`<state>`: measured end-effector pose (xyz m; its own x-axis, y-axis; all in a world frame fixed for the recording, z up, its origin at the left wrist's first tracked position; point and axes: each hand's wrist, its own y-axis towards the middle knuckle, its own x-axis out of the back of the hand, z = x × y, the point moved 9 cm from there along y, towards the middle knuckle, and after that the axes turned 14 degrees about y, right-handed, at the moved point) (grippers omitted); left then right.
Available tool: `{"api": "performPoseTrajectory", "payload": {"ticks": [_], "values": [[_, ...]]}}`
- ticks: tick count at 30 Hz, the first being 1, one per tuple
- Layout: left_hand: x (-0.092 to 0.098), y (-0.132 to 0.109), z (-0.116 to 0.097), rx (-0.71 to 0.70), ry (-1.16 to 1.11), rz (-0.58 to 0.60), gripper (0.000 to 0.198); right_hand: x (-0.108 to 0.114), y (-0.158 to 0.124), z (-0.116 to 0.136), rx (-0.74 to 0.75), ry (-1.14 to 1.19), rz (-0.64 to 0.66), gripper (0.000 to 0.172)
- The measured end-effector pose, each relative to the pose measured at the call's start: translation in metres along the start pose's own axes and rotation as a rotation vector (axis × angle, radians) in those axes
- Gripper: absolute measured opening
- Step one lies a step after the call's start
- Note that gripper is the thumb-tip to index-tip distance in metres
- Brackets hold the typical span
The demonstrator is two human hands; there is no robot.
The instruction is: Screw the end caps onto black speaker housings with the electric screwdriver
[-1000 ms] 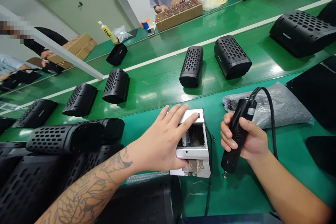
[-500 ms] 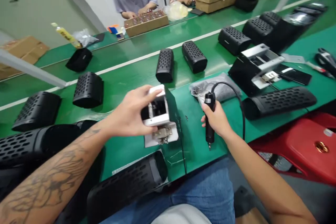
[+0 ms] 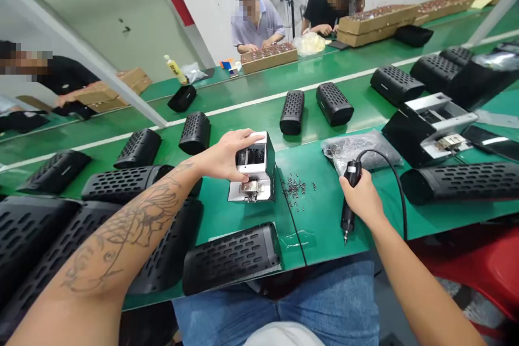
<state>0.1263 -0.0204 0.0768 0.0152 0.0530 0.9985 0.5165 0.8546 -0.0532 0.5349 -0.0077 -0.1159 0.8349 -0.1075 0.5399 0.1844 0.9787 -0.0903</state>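
Right hand clenches a black electric screwdriver, its bit pointing down just above the green assembly belt. Left hand grasps a white metal chassis from above, fingers curled over its top edge, and the chassis stands on the belt. Small dark screws lie scattered between the hands, a grey plastic bag lies beyond the screwdriver, and a perforated black casing lies nearest the person.

Bare tattooed left forearm, blue denim jeans.
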Motion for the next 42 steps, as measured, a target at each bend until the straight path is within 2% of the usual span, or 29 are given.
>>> {"api": "performPoseTrajectory", "payload": {"ticks": [4, 8, 10, 12, 14, 16, 17, 19, 21, 22, 23, 24, 25, 26, 28, 30, 31, 32, 33, 35, 38, 42], "values": [[-0.014, -0.015, 0.012, 0.013, -0.052, -0.013, 0.129, 0.000, -0.010, -0.011, 0.020, 0.018, -0.053, 0.084], [-0.030, -0.022, 0.016, 0.011, -0.091, -0.006, 0.133, 0.000, -0.023, -0.015, 0.058, 0.019, -0.128, 0.102], [-0.039, -0.021, 0.017, 0.010, -0.090, 0.015, 0.135, 0.001, -0.032, -0.008, 0.114, 0.001, -0.202, 0.109], [-0.046, -0.017, 0.017, 0.017, -0.072, 0.050, 0.134, -0.004, -0.045, 0.012, 0.272, -0.059, -0.246, 0.108], [-0.049, -0.014, 0.014, 0.033, -0.035, 0.110, 0.132, -0.033, -0.055, 0.034, 0.453, -0.163, -0.108, 0.098], [-0.045, -0.016, 0.005, 0.087, 0.018, 0.168, 0.129, -0.075, -0.060, 0.041, 0.523, -0.263, 0.128, 0.094], [-0.039, -0.021, -0.004, 0.129, 0.043, 0.166, 0.127, -0.094, -0.059, 0.039, 0.510, -0.296, 0.224, 0.097], [-0.019, -0.039, -0.038, 0.201, 0.040, 0.056, 0.116, -0.122, -0.052, 0.037, 0.475, -0.331, 0.303, 0.106], [-0.003, -0.069, -0.105, 0.127, -0.125, -0.171, 0.092, -0.145, -0.044, 0.042, 0.480, -0.344, 0.340, 0.108], [-0.009, -0.085, -0.151, 0.003, -0.299, -0.211, 0.077, -0.156, -0.040, 0.046, 0.489, -0.348, 0.361, 0.107], [-0.025, -0.100, -0.200, -0.136, -0.526, -0.194, 0.061, -0.167, -0.037, 0.052, 0.502, -0.349, 0.380, 0.106], [-0.049, -0.112, -0.246, -0.225, -0.794, -0.146, 0.049, -0.176, -0.035, 0.058, 0.518, -0.348, 0.398, 0.105], [-0.081, -0.117, -0.282, -0.215, -1.067, -0.085, 0.042, -0.185, -0.033, 0.065, 0.535, -0.347, 0.415, 0.104], [-0.121, -0.116, -0.316, -0.160, -1.290, 0.010, 0.036, -0.193, -0.033, 0.072, 0.553, -0.347, 0.430, 0.104], [-0.208, -0.099, -0.370, 0.056, -1.619, 0.235, 0.026, -0.207, -0.035, 0.085, 0.595, -0.349, 0.466, 0.099], [-0.281, -0.072, -0.393, 0.427, -1.933, 0.346, 0.026, -0.216, -0.041, 0.093, 0.645, -0.351, 0.516, 0.089], [-0.308, -0.060, -0.393, 0.631, -2.067, 0.326, 0.024, -0.219, -0.045, 0.094, 0.671, -0.352, 0.546, 0.084], [-0.322, -0.048, -0.391, 0.719, -2.120, 0.291, 0.020, -0.220, -0.049, 0.094, 0.694, -0.352, 0.576, 0.079], [-0.331, -0.040, -0.386, 0.780, -2.170, 0.253, 0.020, -0.219, -0.053, 0.093, 0.712, -0.351, 0.603, 0.076], [-0.337, -0.039, -0.370, 0.832, -2.226, 0.168, 0.027, -0.215, -0.061, 0.088, 0.741, -0.344, 0.649, 0.073], [-0.337, -0.070, -0.344, 0.910, -2.244, 0.035, 0.047, -0.204, -0.077, 0.079, 0.780, -0.323, 0.693, 0.076], [-0.344, -0.132, -0.316, 1.106, -2.145, -0.266, 0.063, -0.193, -0.100, 0.067, 0.799, -0.292, 0.688, 0.077]]}}
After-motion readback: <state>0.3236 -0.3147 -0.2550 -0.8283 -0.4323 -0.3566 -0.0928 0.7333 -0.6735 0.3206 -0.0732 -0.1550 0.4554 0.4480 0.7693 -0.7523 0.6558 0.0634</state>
